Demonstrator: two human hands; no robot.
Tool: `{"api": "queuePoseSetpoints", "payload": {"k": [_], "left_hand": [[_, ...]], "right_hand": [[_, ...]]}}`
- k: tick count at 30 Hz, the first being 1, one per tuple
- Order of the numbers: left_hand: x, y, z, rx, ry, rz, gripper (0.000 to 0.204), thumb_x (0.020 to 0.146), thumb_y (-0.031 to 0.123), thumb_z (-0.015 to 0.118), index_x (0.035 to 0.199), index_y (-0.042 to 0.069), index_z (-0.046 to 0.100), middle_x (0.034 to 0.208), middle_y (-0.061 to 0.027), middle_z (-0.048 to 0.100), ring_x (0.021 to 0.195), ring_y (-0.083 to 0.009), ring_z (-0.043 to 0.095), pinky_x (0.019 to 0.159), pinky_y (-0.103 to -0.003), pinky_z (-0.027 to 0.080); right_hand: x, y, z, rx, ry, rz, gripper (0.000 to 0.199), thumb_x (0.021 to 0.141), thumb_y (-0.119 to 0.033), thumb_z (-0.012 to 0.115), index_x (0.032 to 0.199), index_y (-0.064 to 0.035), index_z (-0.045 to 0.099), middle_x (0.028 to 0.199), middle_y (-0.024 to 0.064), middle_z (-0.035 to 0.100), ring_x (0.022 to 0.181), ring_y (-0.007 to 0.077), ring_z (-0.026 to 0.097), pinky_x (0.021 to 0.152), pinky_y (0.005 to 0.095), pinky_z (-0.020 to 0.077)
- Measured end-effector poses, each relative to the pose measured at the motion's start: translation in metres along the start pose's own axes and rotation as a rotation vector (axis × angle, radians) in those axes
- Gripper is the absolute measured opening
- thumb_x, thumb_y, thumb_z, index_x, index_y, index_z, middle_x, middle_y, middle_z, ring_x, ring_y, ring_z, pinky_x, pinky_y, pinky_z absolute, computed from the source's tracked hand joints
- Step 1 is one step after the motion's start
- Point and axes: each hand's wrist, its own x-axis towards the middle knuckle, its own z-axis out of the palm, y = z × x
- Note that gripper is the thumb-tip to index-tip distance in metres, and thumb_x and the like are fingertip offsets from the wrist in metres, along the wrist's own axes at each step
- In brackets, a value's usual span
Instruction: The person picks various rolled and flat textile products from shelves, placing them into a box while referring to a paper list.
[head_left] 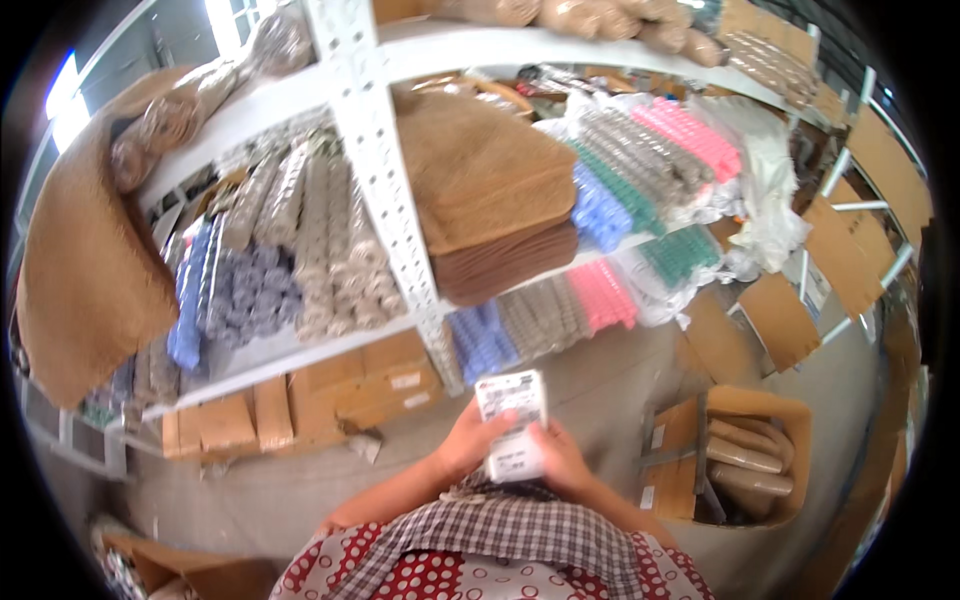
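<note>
Both of my hands hold a small stack of white paper slips [512,420] with printed labels, raised in front of my chest. My left hand [472,437] grips the slips at their left edge, thumb lying across the front. My right hand [560,458] holds the lower right corner. Straight ahead stands a white metal shelf rack [372,150] stacked with folded brown mats [480,180] and wrapped rolled bundles in grey, blue, pink and green.
An open cardboard box [740,455] with rolled beige items sits on the floor at my right. Flat cardboard boxes [350,385] lie under the lowest shelf. Loose cardboard sheets [780,320] lean at the right. Another open box [190,570] is at lower left.
</note>
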Motion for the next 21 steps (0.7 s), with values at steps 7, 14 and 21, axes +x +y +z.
{"api": "queuePoseSetpoints", "payload": {"k": [7,14,21], "left_hand": [[0.021,-0.005,0.002,-0.240,0.029,-0.078,0.047,0.095,0.014,0.053,0.136,0.011,0.030,0.123,-0.0138,0.053,0.109,-0.0265,0.056,0.092,-0.042,0.049],[0.069,-0.022,0.063,-0.454,-0.394,-0.159,0.083,0.084,0.016,0.059,0.150,0.027,0.009,0.141,-0.0264,0.037,0.127,-0.0389,0.042,0.103,-0.054,0.038],[0.119,-0.070,0.157,-0.577,-0.443,-0.201,0.080,0.085,0.007,0.051,0.151,0.025,0.009,0.141,-0.0286,0.036,0.130,-0.0426,0.039,0.105,-0.053,0.036]], "right_hand": [[0.009,-0.009,0.000,-0.206,0.024,-0.001,0.036,0.099,-0.029,0.046,0.124,-0.0021,0.047,0.096,0.0079,0.062,0.073,0.0121,0.061,0.059,0.0252,0.0505],[-0.009,-0.059,-0.052,-0.264,0.081,-0.073,0.037,0.099,-0.031,0.043,0.124,-0.0034,0.046,0.087,0.0067,0.061,0.059,0.0107,0.056,0.045,0.0232,0.0445],[-0.045,-0.122,-0.155,-0.156,0.020,0.131,0.041,0.097,-0.030,0.049,0.128,-0.0050,0.042,0.100,0.0088,0.060,0.074,0.0141,0.062,0.053,0.0229,0.0486]]}}
